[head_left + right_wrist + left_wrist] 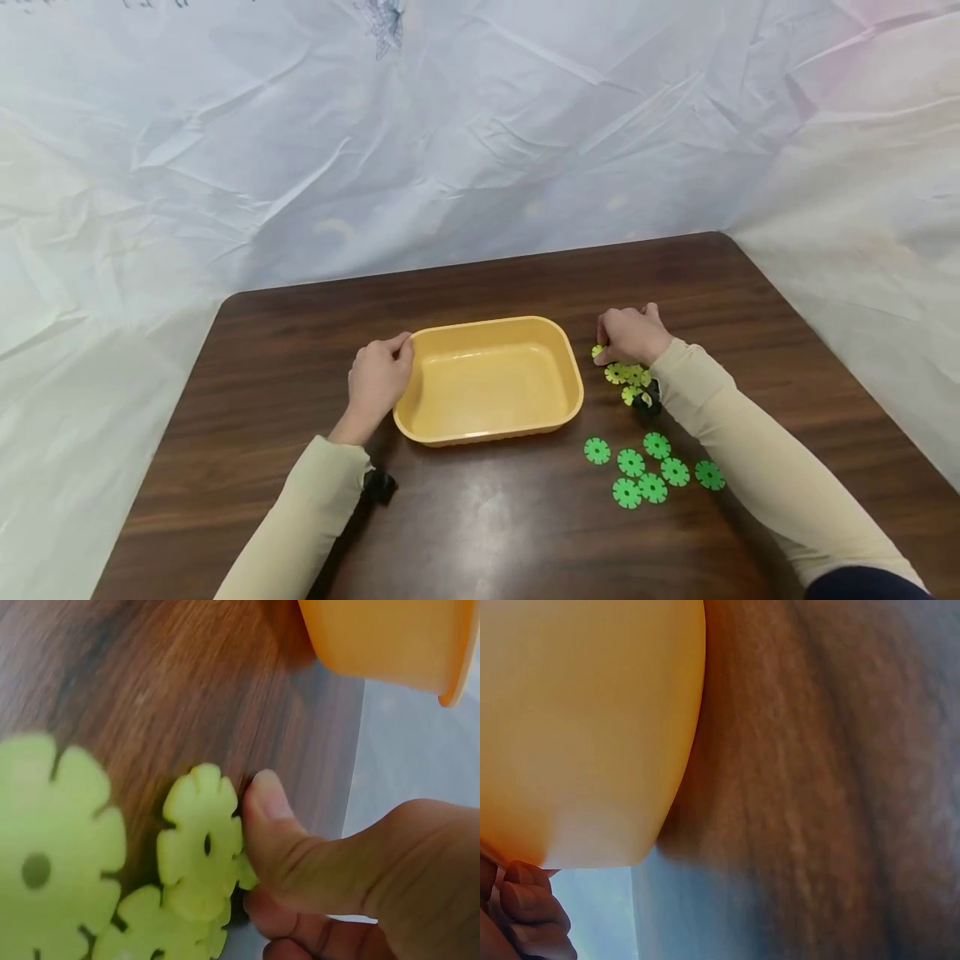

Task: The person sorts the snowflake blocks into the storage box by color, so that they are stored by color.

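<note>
My left hand (377, 379) grips the left rim of a yellow plastic basin (491, 387), thumb at the rim. In the left wrist view, curled fingers (536, 911) show at the basin's edge. To the right of the basin, my right hand (633, 333) reaches down over a small pile of yellow-green notched discs (617, 373), like snowflake building pieces. In the right wrist view, its thumb and curled fingers pinch at the edge of a yellow-green disc (199, 840), with more discs close beside it.
Several green notched discs (652, 487) lie flat on the brown wooden table (480, 517), nearer to me than the yellow-green ones. A wrinkled white sheet (450, 150) hangs behind the table. Black wrist bands (380, 486) sit under both forearms.
</note>
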A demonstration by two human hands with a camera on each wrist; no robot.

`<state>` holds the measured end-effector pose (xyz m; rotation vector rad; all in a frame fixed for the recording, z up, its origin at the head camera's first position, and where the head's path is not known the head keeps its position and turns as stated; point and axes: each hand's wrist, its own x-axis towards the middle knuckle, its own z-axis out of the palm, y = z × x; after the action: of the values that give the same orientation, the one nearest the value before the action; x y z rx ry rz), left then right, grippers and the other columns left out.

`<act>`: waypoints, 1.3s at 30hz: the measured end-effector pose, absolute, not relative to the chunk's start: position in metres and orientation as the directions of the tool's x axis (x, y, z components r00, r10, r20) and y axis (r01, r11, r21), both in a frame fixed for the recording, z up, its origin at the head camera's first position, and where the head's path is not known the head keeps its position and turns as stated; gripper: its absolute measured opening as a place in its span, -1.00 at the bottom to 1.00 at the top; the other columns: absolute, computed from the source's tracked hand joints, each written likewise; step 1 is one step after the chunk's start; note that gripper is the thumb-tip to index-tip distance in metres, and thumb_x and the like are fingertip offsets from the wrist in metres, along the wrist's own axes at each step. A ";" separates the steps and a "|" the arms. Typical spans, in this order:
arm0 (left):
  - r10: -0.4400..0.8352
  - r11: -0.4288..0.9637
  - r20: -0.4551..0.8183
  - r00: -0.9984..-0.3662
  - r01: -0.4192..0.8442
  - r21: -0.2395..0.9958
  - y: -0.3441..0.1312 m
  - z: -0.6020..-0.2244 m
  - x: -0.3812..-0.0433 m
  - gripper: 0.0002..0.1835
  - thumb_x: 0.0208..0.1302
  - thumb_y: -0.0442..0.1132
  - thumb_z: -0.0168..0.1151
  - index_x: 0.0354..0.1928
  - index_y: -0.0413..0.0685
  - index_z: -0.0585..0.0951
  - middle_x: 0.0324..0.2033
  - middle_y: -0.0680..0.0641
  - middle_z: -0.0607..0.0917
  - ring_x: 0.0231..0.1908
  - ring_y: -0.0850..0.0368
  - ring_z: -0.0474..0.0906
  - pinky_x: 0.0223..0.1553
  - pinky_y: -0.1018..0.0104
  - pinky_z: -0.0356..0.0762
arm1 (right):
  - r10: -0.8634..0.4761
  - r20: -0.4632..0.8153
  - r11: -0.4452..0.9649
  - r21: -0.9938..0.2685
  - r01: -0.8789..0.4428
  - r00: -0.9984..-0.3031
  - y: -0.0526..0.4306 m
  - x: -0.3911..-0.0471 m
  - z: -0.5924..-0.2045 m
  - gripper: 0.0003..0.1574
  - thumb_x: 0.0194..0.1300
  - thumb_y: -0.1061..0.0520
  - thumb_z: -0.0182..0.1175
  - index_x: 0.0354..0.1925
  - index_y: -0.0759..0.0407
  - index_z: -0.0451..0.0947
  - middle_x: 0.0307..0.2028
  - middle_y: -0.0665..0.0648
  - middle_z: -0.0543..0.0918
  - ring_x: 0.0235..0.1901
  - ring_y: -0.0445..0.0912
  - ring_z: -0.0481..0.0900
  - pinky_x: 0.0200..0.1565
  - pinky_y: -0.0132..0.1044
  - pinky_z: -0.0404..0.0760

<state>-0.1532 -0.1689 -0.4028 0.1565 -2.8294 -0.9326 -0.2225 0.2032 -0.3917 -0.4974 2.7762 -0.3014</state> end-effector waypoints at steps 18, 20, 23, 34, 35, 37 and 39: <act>-0.151 0.853 0.126 -0.980 -0.065 0.518 -0.166 -0.401 -0.157 -0.62 0.40 -0.03 0.02 0.13 0.07 0.65 -0.02 -0.12 0.69 -0.45 -0.09 0.58 -0.50 -0.01 0.50 | -0.315 -0.349 0.945 -0.203 -0.257 -0.883 0.197 -0.232 -0.387 -0.62 0.11 0.02 0.46 -0.24 0.19 0.55 -0.42 0.03 0.61 -0.25 0.10 0.57 0.16 0.38 0.00; -0.154 0.854 0.125 -0.980 -0.069 0.515 -0.165 -0.401 -0.157 -0.62 0.40 -0.03 0.01 0.13 0.07 0.65 -0.01 -0.12 0.69 -0.43 -0.10 0.59 -0.49 -0.04 0.51 | -0.313 -0.349 0.944 -0.215 -0.249 -0.883 0.198 -0.233 -0.388 -0.63 0.12 0.02 0.46 -0.24 0.18 0.54 -0.43 0.03 0.61 -0.26 0.10 0.57 0.17 0.41 -0.05; -0.157 0.856 0.117 -0.981 -0.075 0.512 -0.164 -0.402 -0.157 -0.61 0.40 -0.03 0.01 0.14 0.07 0.64 -0.01 -0.12 0.69 -0.43 -0.09 0.58 -0.48 -0.03 0.51 | -0.314 -0.332 0.939 -0.247 -0.239 -0.890 0.202 -0.231 -0.390 -0.65 0.12 0.02 0.46 -0.27 0.15 0.52 -0.45 0.02 0.60 -0.30 0.07 0.55 0.16 0.43 -0.08; -0.167 0.834 0.082 -0.983 -0.096 0.544 -0.157 -0.401 -0.158 -0.62 0.42 -0.03 0.03 0.16 0.07 0.63 -0.01 -0.13 0.69 -0.60 0.01 0.43 -0.56 0.15 0.39 | -0.357 -0.100 0.907 -0.275 -0.319 -0.929 0.212 -0.217 -0.393 -0.67 0.02 0.08 0.52 -0.43 0.10 0.52 -0.59 -0.05 0.54 -0.50 -0.03 0.48 0.01 0.35 0.03; -0.170 0.829 0.077 -0.982 -0.100 0.550 -0.157 -0.401 -0.158 -0.62 0.42 -0.03 0.04 0.16 0.08 0.63 -0.01 -0.13 0.69 -0.61 0.01 0.42 -0.57 0.16 0.38 | -0.357 -0.085 0.906 -0.274 -0.323 -0.930 0.212 -0.216 -0.393 -0.67 0.01 0.08 0.52 -0.44 0.09 0.52 -0.60 -0.06 0.53 -0.51 -0.04 0.48 0.00 0.33 0.04; -0.174 0.820 0.071 -0.982 -0.105 0.563 -0.156 -0.401 -0.157 -0.63 0.42 -0.03 0.04 0.16 0.07 0.63 0.00 -0.12 0.69 -0.62 0.03 0.41 -0.58 0.19 0.36 | -0.357 -0.061 0.903 -0.278 -0.328 -0.932 0.213 -0.214 -0.393 -0.67 0.00 0.08 0.53 -0.45 0.09 0.53 -0.62 -0.07 0.54 -0.52 -0.05 0.48 0.01 0.34 0.04; -0.176 0.808 0.066 -0.982 -0.106 0.580 -0.156 -0.401 -0.157 -0.63 0.42 -0.04 0.05 0.15 0.07 0.63 -0.01 -0.11 0.69 -0.65 0.05 0.39 -0.60 0.21 0.34 | -0.353 -0.049 0.900 -0.291 -0.325 -0.934 0.215 -0.213 -0.393 -0.68 0.00 0.08 0.53 -0.45 0.09 0.53 -0.62 -0.07 0.54 -0.52 -0.05 0.49 0.03 0.35 0.02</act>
<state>-0.1571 -0.1562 -0.4007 0.2256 -2.8751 -0.9120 -0.2126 0.2146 -0.3929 -0.5300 2.9641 -0.4278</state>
